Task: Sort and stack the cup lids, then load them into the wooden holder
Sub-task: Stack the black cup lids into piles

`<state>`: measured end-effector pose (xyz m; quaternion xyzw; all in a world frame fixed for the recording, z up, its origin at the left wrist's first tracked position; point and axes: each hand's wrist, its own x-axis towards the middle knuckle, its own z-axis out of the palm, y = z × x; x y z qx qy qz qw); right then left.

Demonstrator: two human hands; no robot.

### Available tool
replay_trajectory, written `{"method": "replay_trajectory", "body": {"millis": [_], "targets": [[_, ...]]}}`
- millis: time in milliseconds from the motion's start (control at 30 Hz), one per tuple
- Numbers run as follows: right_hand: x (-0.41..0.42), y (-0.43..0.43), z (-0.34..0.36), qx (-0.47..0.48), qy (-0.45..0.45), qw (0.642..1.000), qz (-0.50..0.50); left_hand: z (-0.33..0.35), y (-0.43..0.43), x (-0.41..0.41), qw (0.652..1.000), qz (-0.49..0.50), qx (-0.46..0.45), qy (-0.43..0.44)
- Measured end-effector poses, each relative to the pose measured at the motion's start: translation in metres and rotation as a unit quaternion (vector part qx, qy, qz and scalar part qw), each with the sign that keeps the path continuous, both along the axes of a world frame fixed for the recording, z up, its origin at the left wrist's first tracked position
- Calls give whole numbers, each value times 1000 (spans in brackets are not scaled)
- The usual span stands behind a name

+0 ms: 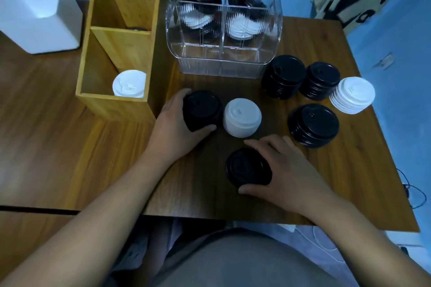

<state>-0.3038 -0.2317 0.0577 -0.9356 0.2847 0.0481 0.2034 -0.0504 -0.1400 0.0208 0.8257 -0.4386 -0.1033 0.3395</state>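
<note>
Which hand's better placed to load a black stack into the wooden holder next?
Left, probably. The left hand grips a black lid stack beside the wooden holder; the right hand holds its black stack farther away.

Dark wood table: clear plastic organizer at back. To the right: tall black lid stack, smaller black lid stack, right white lid stack, wide black lid stack. Centre: left black lid stack just beside centre white lid stack. Nearest the front edge: front black lid stack. Adjoining lighter table: white box. Wooden holder where the two tops meet.
</note>
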Motion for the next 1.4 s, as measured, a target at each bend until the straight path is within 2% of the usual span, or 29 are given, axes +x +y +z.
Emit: {"method": "replay_trajectory", "body": {"millis": [200,333,467,600,833,1000,1400], "targets": [[-1,3,-5,54,-41,998,10,-1,0,0,1000,-9,-2,-3],[2,6,-5,73,-76,994,-40,-2,1,0,1000,-13,-6,-3],[2,8,2,126,-160,973,-111,-2,1,1,1000,-16,-5,-14],[7,2,15,97,-201,966,-132,-1,1,-1,1000,-16,-6,-15],[5,-26,39,33,-198,967,-154,1,2,-2,1000,-18,-8,-7],[5,-35,37,29,-177,971,-157,1,1,-4,1000,-13,-5,-10],[68,-36,39,31,-211,975,-60,1,4,-1,999,-20,-18,17]]}}
